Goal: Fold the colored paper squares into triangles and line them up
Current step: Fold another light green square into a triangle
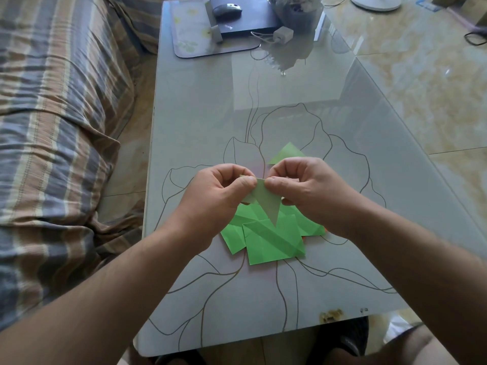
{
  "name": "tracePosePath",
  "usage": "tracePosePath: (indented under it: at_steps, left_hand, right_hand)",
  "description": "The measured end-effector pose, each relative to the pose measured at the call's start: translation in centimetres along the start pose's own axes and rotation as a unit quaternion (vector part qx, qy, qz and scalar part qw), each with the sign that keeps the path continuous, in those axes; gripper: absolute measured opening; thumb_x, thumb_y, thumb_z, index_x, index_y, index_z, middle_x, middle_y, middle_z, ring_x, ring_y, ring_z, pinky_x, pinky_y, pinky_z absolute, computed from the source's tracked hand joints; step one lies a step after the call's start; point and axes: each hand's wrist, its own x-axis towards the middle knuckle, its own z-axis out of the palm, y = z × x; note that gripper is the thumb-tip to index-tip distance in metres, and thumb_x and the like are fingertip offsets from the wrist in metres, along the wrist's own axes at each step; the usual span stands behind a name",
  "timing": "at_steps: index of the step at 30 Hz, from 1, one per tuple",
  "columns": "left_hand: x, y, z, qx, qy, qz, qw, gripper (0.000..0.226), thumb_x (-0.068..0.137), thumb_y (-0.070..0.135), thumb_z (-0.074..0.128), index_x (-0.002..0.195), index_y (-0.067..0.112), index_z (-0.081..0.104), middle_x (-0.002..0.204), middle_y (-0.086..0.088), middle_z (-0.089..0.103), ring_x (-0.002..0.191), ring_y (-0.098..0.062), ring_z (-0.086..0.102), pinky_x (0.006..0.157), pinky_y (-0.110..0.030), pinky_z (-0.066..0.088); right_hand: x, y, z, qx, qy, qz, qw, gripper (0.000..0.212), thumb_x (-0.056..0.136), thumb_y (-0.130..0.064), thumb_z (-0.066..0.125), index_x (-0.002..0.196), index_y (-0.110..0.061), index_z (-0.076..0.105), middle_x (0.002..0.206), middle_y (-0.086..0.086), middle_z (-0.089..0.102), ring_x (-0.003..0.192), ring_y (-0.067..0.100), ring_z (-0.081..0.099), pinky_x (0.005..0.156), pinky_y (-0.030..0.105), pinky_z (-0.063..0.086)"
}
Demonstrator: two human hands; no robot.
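Both hands meet above the middle of the glass tabletop [200, 127], which bears an etched flower outline. On the left, the left hand [221, 192] curls its fingers and pinches with thumb and forefinger the upper edge of a pale green folded paper triangle [266, 204], held clear of the surface with its point hanging downward. The right hand [303, 184] pinches the same upper edge just beside the left thumb, its other fingers curled in. Directly beneath the held piece lies a loose pile of bright green creased paper squares [271, 243], overlapping one another on the tabletop. Just beyond the right hand, a green folded paper triangle [288, 152] lies flat, partly hidden by the knuckles. Far left, a striped fabric sofa [52, 127] runs alongside the tabletop. At the far end sit a dark closed laptop [253, 14] with a black computer mouse [227, 9] resting on it.
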Motion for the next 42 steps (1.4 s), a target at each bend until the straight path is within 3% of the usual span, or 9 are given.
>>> tracePosePath:
  at_steps: [4, 9, 12, 19, 25, 29, 34, 38, 42]
  left_hand:
    - [0.0, 0.3, -0.1, 0.008, 0.008, 0.003, 1.000, 0.014, 0.097, 0.010, 0.066, 0.086, 0.014, 0.073, 0.079, -0.003, 0.070, 0.077, -0.018, 0.064, 0.082, -0.040, 0.057]
    - [0.0, 0.5, -0.2, 0.006, 0.018, 0.001, 1.000, 0.017, 0.097, 0.010, 0.066, 0.083, 0.016, 0.072, 0.079, -0.003, 0.071, 0.076, -0.017, 0.066, 0.073, -0.029, 0.057]
    - [0.0, 0.5, -0.2, 0.004, 0.022, -0.002, 1.000, 0.017, 0.097, 0.010, 0.066, 0.082, 0.017, 0.073, 0.079, -0.002, 0.071, 0.075, -0.016, 0.067, 0.075, -0.030, 0.058]
    - [0.2, 0.6, -0.4, -0.001, 0.033, -0.007, 0.999, 0.019, 0.096, 0.010, 0.067, 0.080, 0.019, 0.072, 0.077, 0.001, 0.072, 0.074, -0.013, 0.067, 0.072, -0.026, 0.059]
    - [0.2, 0.6, -0.5, 0.000, 0.037, -0.009, 0.999, 0.018, 0.095, 0.011, 0.068, 0.080, 0.019, 0.073, 0.077, 0.000, 0.072, 0.075, -0.014, 0.066, 0.078, -0.033, 0.058]
    - [0.2, 0.6, -0.6, 0.001, 0.035, -0.014, 0.999, 0.020, 0.094, 0.011, 0.069, 0.078, 0.020, 0.074, 0.076, 0.000, 0.072, 0.074, -0.013, 0.067, 0.074, -0.029, 0.057]
    - [-0.1, 1.1, -0.7, 0.027, 0.002, -0.011, 1.000, 0.007, 0.093, 0.012, 0.072, 0.087, 0.014, 0.076, 0.079, -0.002, 0.076, 0.073, -0.009, 0.070, 0.064, -0.017, 0.052]
    - [0.0, 1.5, -1.2, 0.043, -0.021, -0.009, 0.999, 0.010, 0.095, 0.016, 0.070, 0.100, 0.013, 0.079, 0.088, -0.003, 0.079, 0.079, -0.010, 0.073, 0.065, -0.013, 0.051]
    - [-0.1, 1.4, -1.1, 0.047, -0.019, -0.012, 0.999, 0.010, 0.096, 0.014, 0.070, 0.099, 0.010, 0.078, 0.084, -0.002, 0.079, 0.076, -0.008, 0.072, 0.065, -0.013, 0.052]
  right_hand:
    - [-0.2, -0.4, -0.1, -0.005, -0.003, -0.009, 1.000, 0.015, 0.086, -0.032, 0.071, 0.083, -0.017, 0.071, 0.078, 0.011, 0.050, 0.073, 0.025, 0.039, 0.069, 0.044, 0.034]
    - [-0.4, -0.6, -0.4, -0.011, 0.004, -0.005, 1.000, 0.011, 0.096, -0.019, 0.073, 0.085, -0.017, 0.073, 0.076, 0.003, 0.066, 0.073, 0.022, 0.052, 0.072, 0.040, 0.043]
    - [-0.4, -0.7, -0.5, -0.016, 0.003, 0.003, 1.000, 0.011, 0.097, -0.018, 0.071, 0.086, -0.017, 0.073, 0.076, 0.000, 0.069, 0.074, 0.020, 0.057, 0.073, 0.041, 0.045]
    - [-0.5, -1.3, -0.7, -0.022, 0.007, -0.008, 1.000, 0.008, 0.095, -0.019, 0.073, 0.089, -0.013, 0.073, 0.083, 0.009, 0.074, 0.077, 0.013, 0.067, 0.069, 0.019, 0.051]
    - [-0.7, -1.4, -0.7, -0.011, 0.021, 0.012, 1.000, 0.012, 0.094, -0.023, 0.074, 0.089, -0.013, 0.074, 0.093, 0.024, 0.074, 0.080, 0.027, 0.062, 0.075, 0.044, 0.047]
    - [-0.8, -1.5, -0.9, -0.009, 0.024, 0.022, 0.999, 0.011, 0.093, -0.020, 0.076, 0.083, -0.014, 0.074, 0.089, 0.031, 0.070, 0.079, 0.030, 0.056, 0.073, 0.044, 0.043]
    - [-0.6, -1.4, -1.4, -0.018, 0.034, 0.045, 0.998, 0.017, 0.092, -0.012, 0.076, 0.076, -0.014, 0.071, 0.076, 0.014, 0.070, 0.076, 0.027, 0.055, 0.074, 0.043, 0.042]
    - [-0.5, -1.8, -2.0, -0.023, 0.037, 0.049, 0.998, 0.014, 0.094, -0.011, 0.073, 0.080, -0.009, 0.069, 0.075, 0.012, 0.070, 0.075, 0.023, 0.061, 0.075, 0.041, 0.046]
    - [-0.6, -1.9, -1.9, -0.023, 0.029, 0.057, 0.998, 0.013, 0.094, -0.012, 0.073, 0.082, -0.009, 0.069, 0.076, 0.011, 0.070, 0.074, 0.020, 0.063, 0.074, 0.038, 0.048]
